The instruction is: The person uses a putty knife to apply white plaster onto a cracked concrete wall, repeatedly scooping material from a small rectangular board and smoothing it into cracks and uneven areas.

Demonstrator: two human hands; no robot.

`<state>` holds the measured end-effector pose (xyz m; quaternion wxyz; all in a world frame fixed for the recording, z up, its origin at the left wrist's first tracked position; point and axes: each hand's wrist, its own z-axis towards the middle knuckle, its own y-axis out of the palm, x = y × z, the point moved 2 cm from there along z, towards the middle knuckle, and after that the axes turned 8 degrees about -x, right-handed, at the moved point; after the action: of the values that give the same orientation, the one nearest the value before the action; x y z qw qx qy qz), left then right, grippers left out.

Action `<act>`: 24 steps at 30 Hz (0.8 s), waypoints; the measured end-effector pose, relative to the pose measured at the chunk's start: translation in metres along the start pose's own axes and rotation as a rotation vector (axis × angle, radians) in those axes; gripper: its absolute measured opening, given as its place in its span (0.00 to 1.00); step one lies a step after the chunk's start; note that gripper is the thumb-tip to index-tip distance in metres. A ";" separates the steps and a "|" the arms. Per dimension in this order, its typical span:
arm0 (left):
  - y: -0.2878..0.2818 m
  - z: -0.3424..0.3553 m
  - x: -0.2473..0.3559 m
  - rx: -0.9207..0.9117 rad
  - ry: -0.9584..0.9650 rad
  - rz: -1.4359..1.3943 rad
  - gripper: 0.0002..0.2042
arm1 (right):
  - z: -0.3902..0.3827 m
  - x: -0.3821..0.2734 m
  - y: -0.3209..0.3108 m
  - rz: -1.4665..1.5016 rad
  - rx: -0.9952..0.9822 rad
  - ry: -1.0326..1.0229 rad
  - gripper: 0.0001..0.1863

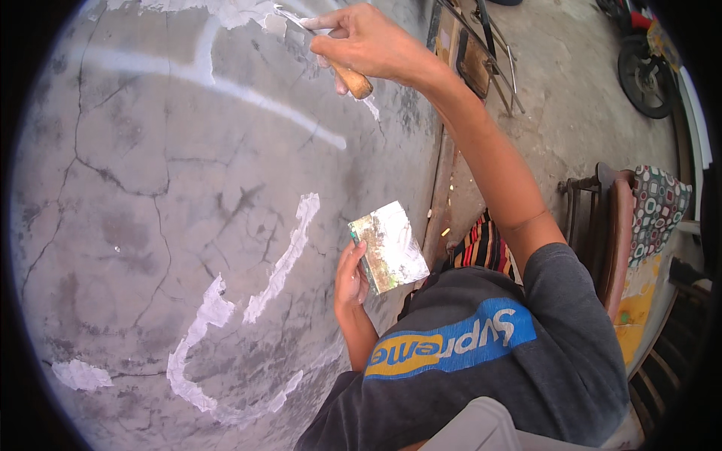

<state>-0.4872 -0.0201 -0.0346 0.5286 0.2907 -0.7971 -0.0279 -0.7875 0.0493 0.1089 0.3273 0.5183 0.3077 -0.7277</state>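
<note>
Head view: your right hand point(359, 46) grips the scraper point(352, 80), blade at the wall point(248, 165) toward 12 o'clock; left hand point(350, 276) grasps the white-smeared board point(389, 246) near center; looks partway: filler strips point(214, 310) at 8 o'clock, cracks point(114, 180) at 9 still bare

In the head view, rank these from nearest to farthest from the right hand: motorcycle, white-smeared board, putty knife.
1. Putty knife: gripped in the right hand itself, top centre.
2. White-smeared board: below it, near mid-view, held in the left hand.
3. Motorcycle: well off to the right, in the upper right background.
</note>
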 end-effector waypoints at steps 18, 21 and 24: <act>0.005 -0.004 -0.002 -0.001 0.045 -0.003 0.19 | 0.011 0.005 -0.013 0.046 -0.021 0.016 0.27; 0.003 -0.006 -0.005 0.033 0.035 0.004 0.19 | -0.005 0.004 0.002 0.034 -0.144 0.007 0.26; 0.003 -0.007 -0.002 0.022 0.046 -0.026 0.18 | -0.007 0.000 -0.001 0.053 -0.127 -0.024 0.26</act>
<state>-0.4817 -0.0149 -0.0317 0.5430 0.3075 -0.7812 -0.0195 -0.7839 0.0555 0.1070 0.3820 0.4957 0.3355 -0.7041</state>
